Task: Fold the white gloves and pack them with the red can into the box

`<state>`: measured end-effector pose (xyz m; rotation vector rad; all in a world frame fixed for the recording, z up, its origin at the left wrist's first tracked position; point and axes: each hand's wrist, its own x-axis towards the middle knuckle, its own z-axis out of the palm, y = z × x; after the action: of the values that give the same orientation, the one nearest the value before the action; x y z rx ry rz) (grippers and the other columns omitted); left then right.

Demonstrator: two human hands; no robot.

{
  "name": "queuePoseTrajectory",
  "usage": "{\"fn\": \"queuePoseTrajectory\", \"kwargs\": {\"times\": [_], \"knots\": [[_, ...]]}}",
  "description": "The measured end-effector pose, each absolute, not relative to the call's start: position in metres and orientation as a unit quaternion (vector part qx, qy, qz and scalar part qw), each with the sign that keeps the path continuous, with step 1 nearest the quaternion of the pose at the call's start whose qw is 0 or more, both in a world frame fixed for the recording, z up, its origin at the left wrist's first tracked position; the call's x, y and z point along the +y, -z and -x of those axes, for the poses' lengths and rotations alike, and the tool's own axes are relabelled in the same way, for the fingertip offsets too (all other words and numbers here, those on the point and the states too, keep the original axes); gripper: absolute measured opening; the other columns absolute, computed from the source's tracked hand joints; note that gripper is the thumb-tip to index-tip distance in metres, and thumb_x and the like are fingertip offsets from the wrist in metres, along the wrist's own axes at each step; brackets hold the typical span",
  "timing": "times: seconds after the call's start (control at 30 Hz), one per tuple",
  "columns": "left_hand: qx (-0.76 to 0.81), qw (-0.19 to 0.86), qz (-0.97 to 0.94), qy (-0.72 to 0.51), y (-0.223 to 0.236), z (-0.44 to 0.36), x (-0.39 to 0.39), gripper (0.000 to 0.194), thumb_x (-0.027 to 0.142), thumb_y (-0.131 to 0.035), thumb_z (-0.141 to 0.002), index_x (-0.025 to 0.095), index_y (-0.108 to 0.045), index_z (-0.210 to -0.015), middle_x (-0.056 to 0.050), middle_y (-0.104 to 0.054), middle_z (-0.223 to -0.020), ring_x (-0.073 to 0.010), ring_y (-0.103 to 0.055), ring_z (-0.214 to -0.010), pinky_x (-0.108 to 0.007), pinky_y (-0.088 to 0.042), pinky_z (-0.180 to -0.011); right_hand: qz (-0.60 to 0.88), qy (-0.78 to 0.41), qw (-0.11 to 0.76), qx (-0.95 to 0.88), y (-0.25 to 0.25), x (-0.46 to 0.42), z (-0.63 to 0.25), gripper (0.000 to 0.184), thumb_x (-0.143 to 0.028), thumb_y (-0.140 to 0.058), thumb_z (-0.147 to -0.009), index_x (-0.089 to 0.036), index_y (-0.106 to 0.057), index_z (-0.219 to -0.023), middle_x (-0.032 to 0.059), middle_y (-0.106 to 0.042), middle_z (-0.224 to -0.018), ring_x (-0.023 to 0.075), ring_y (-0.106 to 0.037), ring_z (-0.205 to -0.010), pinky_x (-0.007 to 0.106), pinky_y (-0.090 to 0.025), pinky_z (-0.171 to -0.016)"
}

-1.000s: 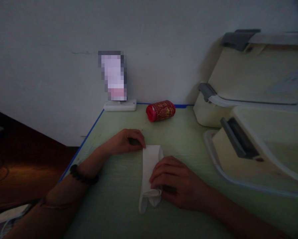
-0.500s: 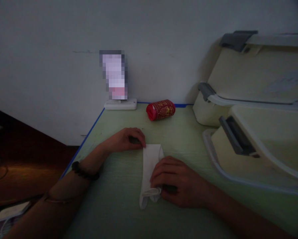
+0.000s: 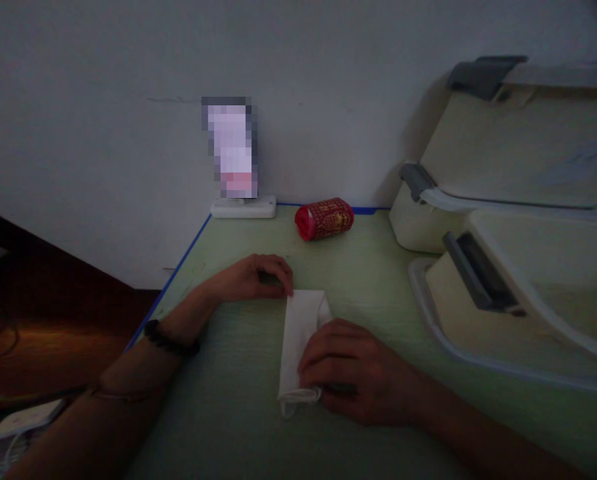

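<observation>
A white folded cloth [image 3: 301,333] lies lengthwise on the light green tabletop, its near end turned over in a loose roll. My left hand [image 3: 256,277] pinches the far left corner between thumb and fingertips; a dark beaded bracelet is on that wrist. Closed on the cloth's right side near the rolled end is my right hand [image 3: 351,367], its fingers lying over the fabric and hiding part of that edge. Beyond the cloth, a red roll with gold print [image 3: 324,219] rests on its side, touched by neither hand.
A phone [image 3: 232,150] with a blurred screen stands in a white holder [image 3: 243,207] at the back. Cream plastic bins [image 3: 443,283] with grey latches occupy the right side. Blue tape [image 3: 178,257] runs along the table's left edge; a wall rises behind.
My right hand has moved slightly toward me along the cloth, and the cloth's near end looks flatter and straighter. My left hand keeps its pinch at the far corner.
</observation>
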<state>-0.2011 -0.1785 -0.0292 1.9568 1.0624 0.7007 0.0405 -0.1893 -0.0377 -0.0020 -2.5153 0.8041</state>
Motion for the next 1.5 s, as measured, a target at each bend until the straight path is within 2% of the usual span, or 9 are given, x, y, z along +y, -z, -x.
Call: {"fn": "queuePoseTrajectory", "kwargs": {"times": [0.23, 0.37, 0.57, 0.8, 0.93, 1.03, 1.23, 1.37, 1.5], "knots": [[0.417, 0.362, -0.800, -0.233, 0.028, 0.203, -0.178, 0.012, 0.016, -0.057, -0.076, 0.019, -0.069, -0.078, -0.003, -0.060, -0.088, -0.0131, -0.056, -0.083, -0.027, -0.042, -0.081, -0.001, -0.289, 0.219, -0.932, 0.037, -0.189, -0.041, 0.017, -0.013, -0.058, -0.071, -0.019, -0.062, -0.087, 0.0003, -0.067, -0.086, 0.0128, -0.058, -0.084, 0.030, -0.042, -0.082], [0.417, 0.356, -0.802, -0.235, 0.027, 0.202, -0.179, 0.016, 0.014, -0.050, -0.078, 0.017, -0.066, -0.081, -0.004, -0.059, -0.088, -0.0141, -0.055, -0.085, -0.028, -0.042, -0.081, -0.013, -0.306, 0.183, -0.934, 0.035, -0.189, -0.042, 0.019, -0.024, -0.061, -0.069, -0.018, -0.063, -0.087, 0.0017, -0.066, -0.089, 0.0135, -0.058, -0.087, 0.032, -0.040, -0.086], [0.475, 0.280, -0.797, -0.246, 0.033, 0.189, -0.181, 0.017, 0.031, -0.053, -0.080, 0.016, -0.060, -0.085, -0.003, -0.060, -0.080, -0.0138, -0.054, -0.076, -0.027, -0.041, -0.073, -0.004, -0.313, 0.171, -0.934, 0.030, -0.189, -0.043, 0.014, -0.028, -0.057, -0.075, -0.020, -0.064, -0.084, 0.0018, -0.067, -0.088, 0.0142, -0.058, -0.087, 0.033, -0.039, -0.086], [0.496, 0.192, -0.824, -0.193, 0.036, 0.182, -0.183, 0.024, 0.040, -0.058, -0.076, 0.018, -0.060, -0.086, -0.002, -0.059, -0.084, -0.0161, -0.052, -0.081, -0.030, -0.034, -0.078, 0.044, -0.266, 0.267, -0.925, 0.028, -0.186, -0.044, 0.014, -0.021, -0.050, -0.080, -0.017, -0.062, -0.087, 0.0042, -0.066, -0.087, 0.0136, -0.058, -0.082, 0.031, -0.043, -0.079], [0.502, 0.193, -0.821, -0.192, 0.034, 0.181, -0.184, 0.021, 0.037, -0.053, -0.079, 0.018, -0.059, -0.086, -0.003, -0.058, -0.086, -0.0167, -0.052, -0.083, -0.031, -0.035, -0.079, -0.012, -0.246, 0.195, -0.950, 0.031, -0.196, -0.042, 0.010, -0.022, -0.053, -0.076, -0.021, -0.062, -0.075, -0.0003, -0.066, -0.080, 0.0135, -0.056, -0.074, 0.031, -0.042, -0.072], [0.507, 0.189, -0.820, -0.186, 0.033, 0.180, -0.184, 0.019, 0.035, -0.054, -0.079, 0.017, -0.059, -0.082, -0.003, -0.058, -0.084, -0.0170, -0.051, -0.083, -0.033, -0.035, -0.080, -0.005, -0.263, 0.181, -0.948, 0.031, -0.197, -0.042, 0.010, -0.022, -0.053, -0.077, -0.020, -0.062, -0.080, 0.0002, -0.065, -0.082, 0.0133, -0.056, -0.077, 0.031, -0.042, -0.076], [0.488, 0.291, -0.785, -0.246, 0.035, 0.176, -0.185, 0.016, 0.032, -0.049, -0.083, 0.017, -0.055, -0.084, -0.002, -0.059, -0.083, -0.0146, -0.053, -0.080, -0.029, -0.040, -0.075, 0.298, -0.292, 0.325, -0.849, 0.039, -0.170, -0.048, 0.030, -0.025, -0.047, -0.084, -0.018, -0.049, -0.113, 0.0107, -0.054, -0.113, 0.0202, -0.048, -0.106, 0.039, -0.041, -0.088], [0.497, 0.406, -0.700, -0.314, 0.038, 0.169, -0.188, 0.015, 0.031, -0.050, -0.082, 0.017, -0.050, -0.082, 0.001, -0.056, -0.074, -0.0107, -0.054, -0.070, -0.023, -0.043, -0.063, 0.331, -0.353, 0.291, -0.825, 0.046, -0.162, -0.046, 0.052, -0.036, -0.055, -0.079, -0.018, -0.038, -0.124, 0.0129, -0.050, -0.122, 0.0223, -0.047, -0.111, 0.043, -0.038, -0.093], [0.513, 0.421, -0.640, -0.388, 0.038, 0.165, -0.187, 0.016, 0.031, -0.056, -0.078, 0.017, -0.049, -0.082, 0.004, -0.054, -0.068, -0.0082, -0.052, -0.062, -0.019, -0.041, -0.056, 0.333, -0.419, 0.252, -0.806, 0.045, -0.164, -0.039, 0.061, -0.034, -0.062, -0.073, -0.018, -0.037, -0.126, 0.0092, -0.061, -0.103, 0.0199, -0.057, -0.093, 0.040, -0.044, -0.084]]}}
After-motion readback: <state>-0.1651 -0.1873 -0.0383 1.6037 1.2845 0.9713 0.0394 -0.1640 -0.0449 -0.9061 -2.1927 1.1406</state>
